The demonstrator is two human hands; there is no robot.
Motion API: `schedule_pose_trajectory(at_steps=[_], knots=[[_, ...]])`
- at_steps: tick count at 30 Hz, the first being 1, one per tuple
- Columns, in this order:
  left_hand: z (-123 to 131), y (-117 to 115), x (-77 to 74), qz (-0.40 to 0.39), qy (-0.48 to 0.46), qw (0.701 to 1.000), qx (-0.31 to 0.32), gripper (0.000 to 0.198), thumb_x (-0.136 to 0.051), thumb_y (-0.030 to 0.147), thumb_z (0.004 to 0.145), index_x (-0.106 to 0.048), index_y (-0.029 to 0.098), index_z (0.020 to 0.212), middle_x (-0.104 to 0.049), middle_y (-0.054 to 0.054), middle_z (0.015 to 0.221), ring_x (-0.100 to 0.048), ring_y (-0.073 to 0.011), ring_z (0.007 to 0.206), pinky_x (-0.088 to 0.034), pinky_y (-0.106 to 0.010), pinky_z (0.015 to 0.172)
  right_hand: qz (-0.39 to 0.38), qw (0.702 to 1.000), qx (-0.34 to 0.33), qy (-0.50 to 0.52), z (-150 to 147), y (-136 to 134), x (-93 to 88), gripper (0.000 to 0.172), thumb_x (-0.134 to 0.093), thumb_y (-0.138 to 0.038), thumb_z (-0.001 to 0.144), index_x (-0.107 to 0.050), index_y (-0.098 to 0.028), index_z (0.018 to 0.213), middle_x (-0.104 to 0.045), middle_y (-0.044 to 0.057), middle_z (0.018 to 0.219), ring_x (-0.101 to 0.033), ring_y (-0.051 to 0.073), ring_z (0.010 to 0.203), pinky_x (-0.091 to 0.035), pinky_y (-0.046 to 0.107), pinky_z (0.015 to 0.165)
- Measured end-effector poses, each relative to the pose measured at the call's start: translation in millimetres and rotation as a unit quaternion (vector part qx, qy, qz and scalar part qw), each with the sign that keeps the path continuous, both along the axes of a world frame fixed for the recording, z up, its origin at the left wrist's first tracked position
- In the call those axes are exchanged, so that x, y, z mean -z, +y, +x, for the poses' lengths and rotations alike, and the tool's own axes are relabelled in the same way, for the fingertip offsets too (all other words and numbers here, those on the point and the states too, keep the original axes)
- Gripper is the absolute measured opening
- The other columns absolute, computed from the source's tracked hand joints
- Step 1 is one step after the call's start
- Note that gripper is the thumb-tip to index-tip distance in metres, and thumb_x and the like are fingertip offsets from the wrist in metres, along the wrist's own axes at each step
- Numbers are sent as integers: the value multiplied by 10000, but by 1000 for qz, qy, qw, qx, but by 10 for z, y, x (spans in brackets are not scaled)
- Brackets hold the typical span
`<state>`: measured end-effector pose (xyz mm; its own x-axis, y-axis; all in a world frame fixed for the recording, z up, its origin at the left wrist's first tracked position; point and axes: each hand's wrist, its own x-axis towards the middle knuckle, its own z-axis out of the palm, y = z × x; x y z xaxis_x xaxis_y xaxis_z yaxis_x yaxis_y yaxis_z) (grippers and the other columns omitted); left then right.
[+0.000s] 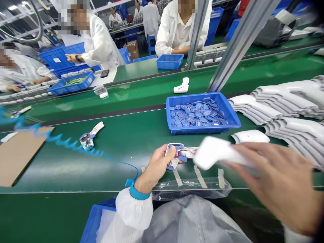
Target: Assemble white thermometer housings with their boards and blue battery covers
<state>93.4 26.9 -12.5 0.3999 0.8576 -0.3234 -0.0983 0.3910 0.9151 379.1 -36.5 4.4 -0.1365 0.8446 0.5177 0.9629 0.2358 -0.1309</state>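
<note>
**Close work, both grips closed**

On my screen, the left hand [158, 165] is curled firmly around an opened, gun-shaped white plastic housing [177, 156] with blue parts and a small circuit board exposed. The right hand [273, 184] is wrapped around a glossy white pistol-shaped plastic shell [215, 153]. The shell is blurred in my view, and it sits just beside the housing, though I cannot tell whether the two touch. Both are held low over a green conveyor belt [106, 168].

I judge the shell to be light, thin and fairly stiff, with a slick surface, so I would take it by its thick body rather than its edges. The housing looks more delicate. I would hold it by the plastic rim and keep fingers off the board.

Strips of pale adhesive tape [199, 177] lie across a clear plastic bag [189, 187] at the near edge of the belt. Ahead sits a blue plastic tray [202, 131] heaped with flat blue discs [197, 114], and rows of stacked white plastic shells [286, 101] fill the right side. A second opened housing [88, 138] lies to the left. A coiled blue cord [63, 143] runs to a blue wrist strap [139, 193] on the left wrist.
</note>
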Motion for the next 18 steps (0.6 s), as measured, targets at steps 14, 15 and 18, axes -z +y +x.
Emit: schedule_pose_trajectory(at_steps=[14, 15, 18], knots=[[1, -53, -59, 152, 127, 979, 43, 348, -745, 413, 858, -678, 158, 1086, -686, -38, 971, -595, -154, 825, -452, -248, 710, -207, 945, -137, 212, -856, 288, 70, 410, -518, -496, 1004, -581, -229, 1307, -734, 63, 1105, -701, 210, 915, -551, 364, 761], [9, -55, -63, 170, 138, 975, 41, 366, -761, 396, 843, -672, 173, 1118, -696, -38, 1019, -610, -166, 868, -468, -260, 753, -226, 927, -135, 269, -902, 335, 31, 378, -527, -483, 1000, -602, -247, 1285, -729, 52, 1100, -701, 195, 914, -556, 344, 761], [27, -61, -35, 194, 164, 967, 22, 422, -800, 340, 783, -644, 178, 1140, -706, -34, 1035, -630, -178, 870, -486, -267, 738, -191, 914, -114, 338, -1155, 477, -81, 265, -576, -470, 970, -704, -240, 992, -685, 25, 934, -660, 158, 818, -518, 305, 735]])
